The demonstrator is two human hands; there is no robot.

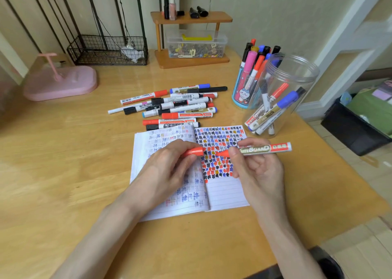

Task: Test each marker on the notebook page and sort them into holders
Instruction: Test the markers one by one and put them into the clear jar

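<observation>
**Red marker (263,149) uncapped over notebook (224,191)**

We see the left hand (169,164) pinching the red cap (194,151) and the right hand (256,168) gripping the marker barrel. Its tip points at the cap. Both hands are close together over the open notebook, mid-frame. Loose markers (176,107) are piled just above it. Clear jar (305,75) and blue holder (237,94), both holding markers, stand upper right on the wooden table (84,151).

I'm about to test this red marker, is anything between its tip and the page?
Nothing visible. The right hand holds the uncapped red marker over the open notebook page; the left hand holds its cap aside.
</observation>
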